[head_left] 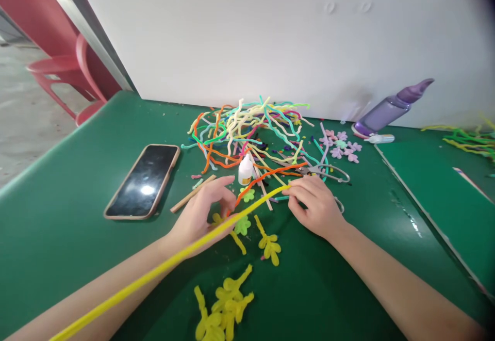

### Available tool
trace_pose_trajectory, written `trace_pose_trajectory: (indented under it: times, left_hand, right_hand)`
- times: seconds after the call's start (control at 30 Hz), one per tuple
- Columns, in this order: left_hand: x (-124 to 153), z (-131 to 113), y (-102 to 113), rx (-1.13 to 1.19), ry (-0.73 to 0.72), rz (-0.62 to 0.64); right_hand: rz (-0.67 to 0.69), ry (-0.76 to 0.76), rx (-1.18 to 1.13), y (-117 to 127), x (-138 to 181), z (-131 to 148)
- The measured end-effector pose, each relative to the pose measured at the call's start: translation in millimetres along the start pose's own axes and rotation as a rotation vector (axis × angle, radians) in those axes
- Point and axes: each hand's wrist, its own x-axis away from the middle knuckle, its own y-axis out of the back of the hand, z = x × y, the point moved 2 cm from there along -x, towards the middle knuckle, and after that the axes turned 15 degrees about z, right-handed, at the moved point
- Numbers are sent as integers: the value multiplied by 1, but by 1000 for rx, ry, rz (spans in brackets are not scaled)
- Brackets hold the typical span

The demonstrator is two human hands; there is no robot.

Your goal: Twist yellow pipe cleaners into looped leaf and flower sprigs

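Observation:
A long yellow pipe cleaner (178, 258) runs from the lower left up to my right hand (315, 207). That hand is closed, pinching its far end between thumb and fingers. My left hand (204, 209) has loosely curled, parted fingers, and the pipe cleaner crosses in front of its thumb. An orange pipe cleaner (257, 180) reaches toward the left fingers. Beneath that hand, a yellow petalled piece (237, 242) is partly hidden, beside a light green flower (243, 225). Another yellow petalled piece (269, 245) lies between the hands, with several more (228, 305) heaped nearer me.
Behind the hands are a white glue bottle (245, 171), scissors (328, 171) and a tangle of pipe cleaners (251, 124). A phone (143, 182) lies left, beside a wooden stick (191, 195). Pink-purple flowers (342, 146) and a leaning purple bottle (386, 111) are right. A white panel (232, 36) stands behind.

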Motion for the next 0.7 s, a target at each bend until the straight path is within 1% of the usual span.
trace_pose_trajectory:
  times: [0.07, 0.17, 0.23, 0.3, 0.4, 0.47, 0.6, 0.7]
  left_hand:
    - [0, -4, 1, 15, -34, 5]
    - [0, -9, 4, -65, -82, 23]
    - [2, -9, 5, -73, -77, 28]
    - [5, -7, 5, -19, -50, -12]
    - [8, -2, 3, 132, -32, -115]
    - [8, 1, 1, 194, -7, -157]
    - [3, 1, 2, 183, 100, -173]
    - [0, -1, 5, 164, 124, -216]
  right_hand:
    - [18, 18, 17, 0, 0, 1]
    - [46, 45, 8, -2, 0, 3]
    - [49, 52, -2, -4, 0, 3]
    - [51, 45, -14, -4, 0, 2]
    - [53, 34, -50, -5, 1, 1]
    - [57, 25, -75, -5, 1, 1]
    - [46, 7, -104, -3, 1, 1]
    - [46, 16, -99, -3, 0, 2]
